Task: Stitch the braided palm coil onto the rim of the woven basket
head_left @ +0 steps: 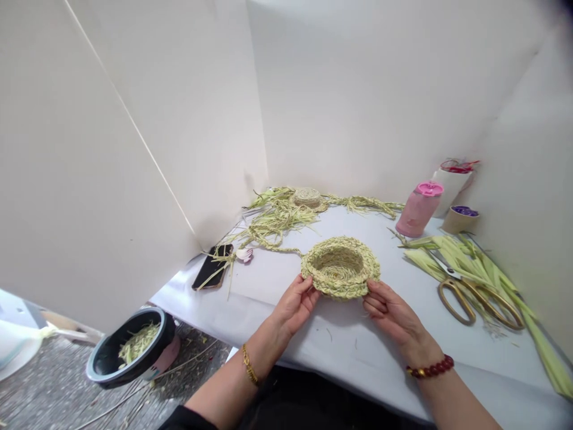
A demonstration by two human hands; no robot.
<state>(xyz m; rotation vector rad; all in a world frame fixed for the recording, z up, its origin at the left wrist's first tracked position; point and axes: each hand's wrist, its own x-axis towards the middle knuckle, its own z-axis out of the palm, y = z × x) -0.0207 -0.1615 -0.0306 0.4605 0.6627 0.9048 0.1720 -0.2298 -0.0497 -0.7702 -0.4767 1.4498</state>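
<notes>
A small woven straw hat (342, 289), pale green, is tilted with its hollow towards me at the middle of the table. My left hand (299, 303) pinches the left of its near rim between thumb and fingers. On the right side of the rim, my right hand (388, 306) grips it the same way. From the hat's left edge a braided strand (268, 245) runs back to a loose heap of straw (282, 218). A clip-like white and purple piece (244, 255) lies where loose straw ends meet.
Scissors with gold handles (478, 301) lie on green husk strips (468, 257) at right. Behind stand a pink bottle (418, 212) and a cardboard cup (459, 222). A second woven hat (307, 197) sits at the back. A phone (212, 267) lies left; a bin (99, 365) stands below.
</notes>
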